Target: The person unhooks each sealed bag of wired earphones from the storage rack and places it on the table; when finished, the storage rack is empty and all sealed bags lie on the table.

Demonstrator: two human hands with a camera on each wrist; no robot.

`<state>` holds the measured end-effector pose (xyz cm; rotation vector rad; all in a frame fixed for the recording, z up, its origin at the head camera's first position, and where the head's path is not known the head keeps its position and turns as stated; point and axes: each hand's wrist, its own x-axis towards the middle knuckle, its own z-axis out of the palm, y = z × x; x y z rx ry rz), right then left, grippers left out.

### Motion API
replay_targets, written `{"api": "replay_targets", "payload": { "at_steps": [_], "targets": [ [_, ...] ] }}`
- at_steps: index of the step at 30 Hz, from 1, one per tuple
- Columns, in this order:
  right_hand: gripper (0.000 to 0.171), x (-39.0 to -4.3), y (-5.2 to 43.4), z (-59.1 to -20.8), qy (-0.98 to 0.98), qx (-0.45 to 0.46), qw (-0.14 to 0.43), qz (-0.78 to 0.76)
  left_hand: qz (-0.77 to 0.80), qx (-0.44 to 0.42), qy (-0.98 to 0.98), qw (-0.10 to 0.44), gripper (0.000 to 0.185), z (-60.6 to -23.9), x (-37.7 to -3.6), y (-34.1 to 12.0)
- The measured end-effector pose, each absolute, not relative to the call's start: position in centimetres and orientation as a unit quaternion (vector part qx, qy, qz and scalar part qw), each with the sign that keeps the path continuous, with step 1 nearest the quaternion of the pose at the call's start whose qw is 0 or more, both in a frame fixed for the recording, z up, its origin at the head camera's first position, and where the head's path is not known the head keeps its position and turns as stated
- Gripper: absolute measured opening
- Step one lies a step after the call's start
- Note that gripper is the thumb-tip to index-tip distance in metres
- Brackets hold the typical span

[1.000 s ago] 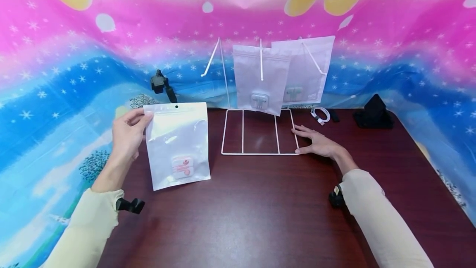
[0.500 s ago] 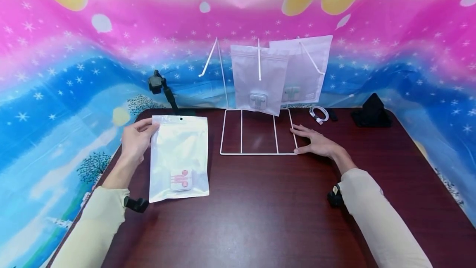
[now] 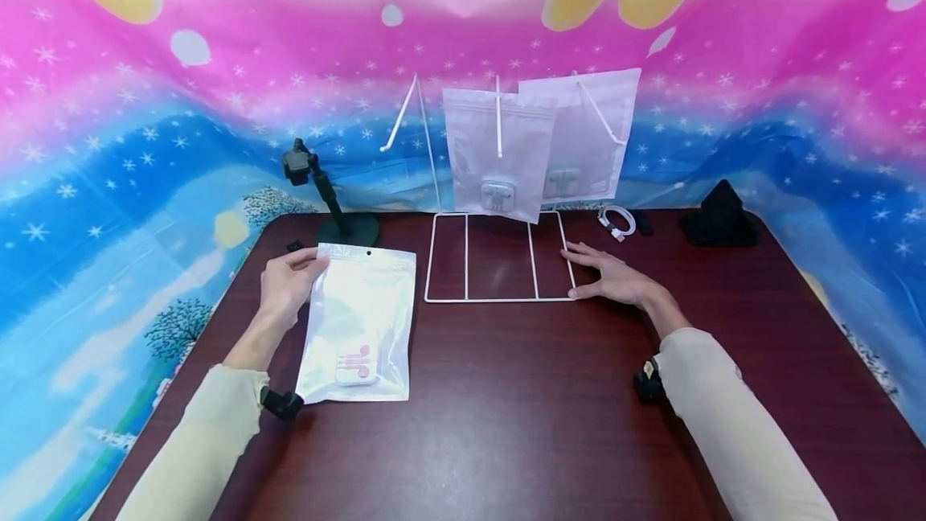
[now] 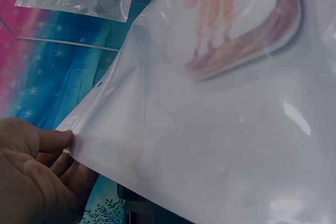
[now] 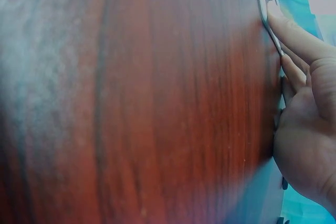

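Observation:
My left hand (image 3: 288, 284) pinches the upper left corner of a white zip-lock bag (image 3: 369, 304) between thumb and fingers. Inside the bag's lower part is a pair of pink earphones in a square case (image 3: 355, 363). In the left wrist view the bag (image 4: 210, 129) fills most of the picture, its corner between my fingers. On the other side, my right hand (image 3: 615, 278) touches the right edge of a white wire rack's base (image 3: 499, 300), fingers spread. Two similar bags hang on the rack, one on the middle prong (image 3: 497, 131), another bag (image 3: 604, 115) on the right prong.
The rack's left prong (image 3: 398, 121) holds nothing. A black stand (image 3: 349, 230) is behind the bag at the left. Toward the back right are a coiled white cable (image 3: 617, 222), a small black item (image 3: 642, 223) and a black holder (image 3: 719, 219). A printed cloth (image 3: 145, 127) surrounds the table.
My left hand has moved down and to the right with the bag, uncovering the black stand's base. My right hand stays at the rack's edge.

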<state>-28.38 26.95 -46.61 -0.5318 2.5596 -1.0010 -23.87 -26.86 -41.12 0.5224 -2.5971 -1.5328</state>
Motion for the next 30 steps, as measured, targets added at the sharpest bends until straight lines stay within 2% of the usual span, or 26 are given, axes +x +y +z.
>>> {"api": "replay_targets", "payload": {
  "at_steps": [30],
  "targets": [
    [0.088,-28.1,26.8,-46.4,0.902,-0.186,0.167,-0.351,-0.475,0.166,-0.863,0.037,0.039,-44.8,-24.7,-26.0]
  ]
}}
